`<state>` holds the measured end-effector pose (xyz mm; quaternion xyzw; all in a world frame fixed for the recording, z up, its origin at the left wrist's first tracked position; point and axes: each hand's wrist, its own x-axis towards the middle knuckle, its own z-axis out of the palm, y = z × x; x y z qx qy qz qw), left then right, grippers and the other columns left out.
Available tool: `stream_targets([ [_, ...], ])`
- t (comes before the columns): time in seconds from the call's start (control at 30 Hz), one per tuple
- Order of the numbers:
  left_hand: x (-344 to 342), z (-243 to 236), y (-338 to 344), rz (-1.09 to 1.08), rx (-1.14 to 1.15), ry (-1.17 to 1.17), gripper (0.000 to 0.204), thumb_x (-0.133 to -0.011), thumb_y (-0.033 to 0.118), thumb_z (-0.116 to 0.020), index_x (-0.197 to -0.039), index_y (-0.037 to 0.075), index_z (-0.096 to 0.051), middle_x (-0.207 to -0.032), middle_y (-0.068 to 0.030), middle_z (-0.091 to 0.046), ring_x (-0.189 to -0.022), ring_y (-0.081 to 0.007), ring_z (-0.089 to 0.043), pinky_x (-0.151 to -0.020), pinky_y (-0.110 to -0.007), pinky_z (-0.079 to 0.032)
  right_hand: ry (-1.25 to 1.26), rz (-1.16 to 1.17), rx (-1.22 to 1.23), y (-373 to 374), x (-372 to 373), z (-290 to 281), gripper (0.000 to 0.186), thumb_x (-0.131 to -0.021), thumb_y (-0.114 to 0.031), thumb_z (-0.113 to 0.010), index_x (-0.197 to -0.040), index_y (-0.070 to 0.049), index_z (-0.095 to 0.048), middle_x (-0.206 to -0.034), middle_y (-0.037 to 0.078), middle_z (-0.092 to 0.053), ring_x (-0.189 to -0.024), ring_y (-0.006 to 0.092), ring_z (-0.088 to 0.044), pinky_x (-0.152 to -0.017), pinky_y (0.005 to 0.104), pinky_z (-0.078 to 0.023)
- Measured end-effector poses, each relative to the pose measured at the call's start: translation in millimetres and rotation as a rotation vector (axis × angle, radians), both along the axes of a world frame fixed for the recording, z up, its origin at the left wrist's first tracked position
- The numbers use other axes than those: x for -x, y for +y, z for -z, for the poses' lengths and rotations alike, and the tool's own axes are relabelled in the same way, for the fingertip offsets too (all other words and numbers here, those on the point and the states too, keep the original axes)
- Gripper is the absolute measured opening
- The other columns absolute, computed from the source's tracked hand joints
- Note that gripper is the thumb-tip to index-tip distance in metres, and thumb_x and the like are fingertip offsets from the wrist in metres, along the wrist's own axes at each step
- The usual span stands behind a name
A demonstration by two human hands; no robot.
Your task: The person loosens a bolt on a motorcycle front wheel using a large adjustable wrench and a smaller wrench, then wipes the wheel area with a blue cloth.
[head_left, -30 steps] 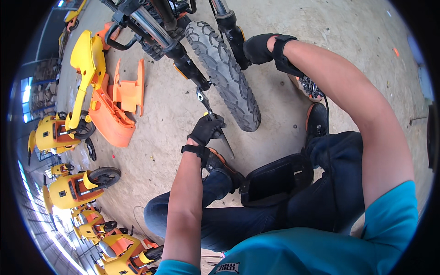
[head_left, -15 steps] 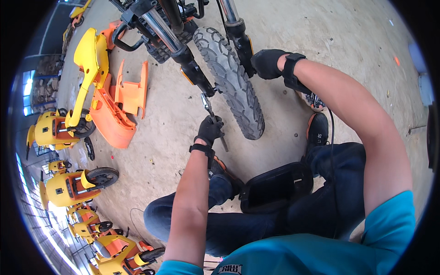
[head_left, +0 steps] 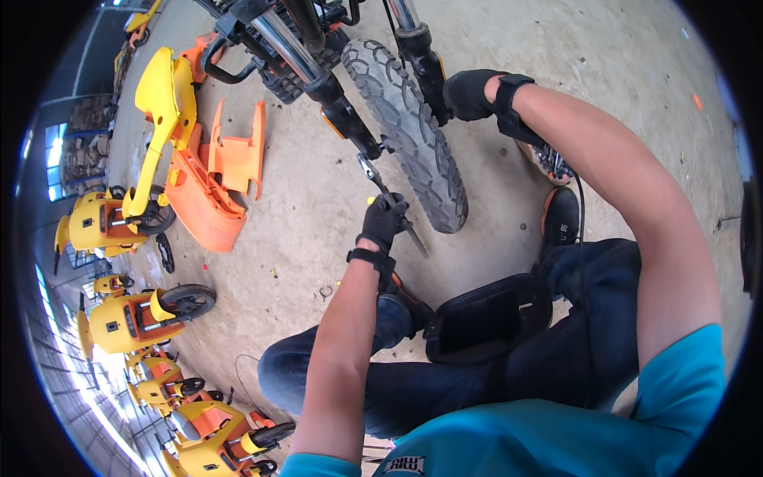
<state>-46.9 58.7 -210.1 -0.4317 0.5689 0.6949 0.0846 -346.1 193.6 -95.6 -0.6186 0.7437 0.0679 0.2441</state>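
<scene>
A knobbly front tyre (head_left: 405,131) stands between the two legs of a fork. My left hand (head_left: 383,221), in a black glove, is closed around the handle of a silver ratchet wrench (head_left: 375,174). The wrench's head lies by the lower end of the left fork leg (head_left: 343,119), near the axle. My right hand (head_left: 470,94), also gloved, is curled at the foot of the right fork leg (head_left: 426,71). Its fingertips are turned away, so whatever they grip there is hidden.
Orange and yellow body panels (head_left: 203,203) lie on the concrete floor to the left. Several yellow scooters (head_left: 119,322) stand beyond them. A black tray-like part (head_left: 489,318) rests between my legs, and a dark cable (head_left: 582,278) hangs beside my right arm.
My left hand has swung the wrench's handle rightward, closer to the tyre. My right hand stays at the right fork leg. The whole view has shifted slightly.
</scene>
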Motion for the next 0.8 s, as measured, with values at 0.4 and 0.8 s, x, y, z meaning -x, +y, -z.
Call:
stream_targets([
  [0.4, 1, -24, -4, 0.088, -0.170, -0.008, 0.007, -0.089, 0.019, -0.057, -0.092, 0.013, -0.056, -0.074, 0.0006, -0.058, -0.056, -0.0091, -0.052, -0.051, -0.024, -0.048, -0.026, 0.072, 0.021, 10, -3, -12, 0.017, -0.071, -0.012, -0.055, -0.075, 0.001, -0.065, -0.080, 0.019, -0.065, -0.077, 0.0341, -0.063, -0.069, 0.0405, -0.050],
  [0.8, -5, 3, -13, 0.173, 0.790, -0.206, 0.017, -0.081, 0.016, -0.060, -0.095, 0.006, -0.058, -0.087, -0.0165, -0.065, -0.086, -0.0331, -0.062, -0.073, -0.041, -0.048, -0.025, 0.120, 0.049, 12, -5, -10, 0.018, -0.072, -0.013, -0.054, -0.075, 0.001, -0.066, -0.079, 0.018, -0.065, -0.078, 0.0338, -0.063, -0.069, 0.0398, -0.050],
])
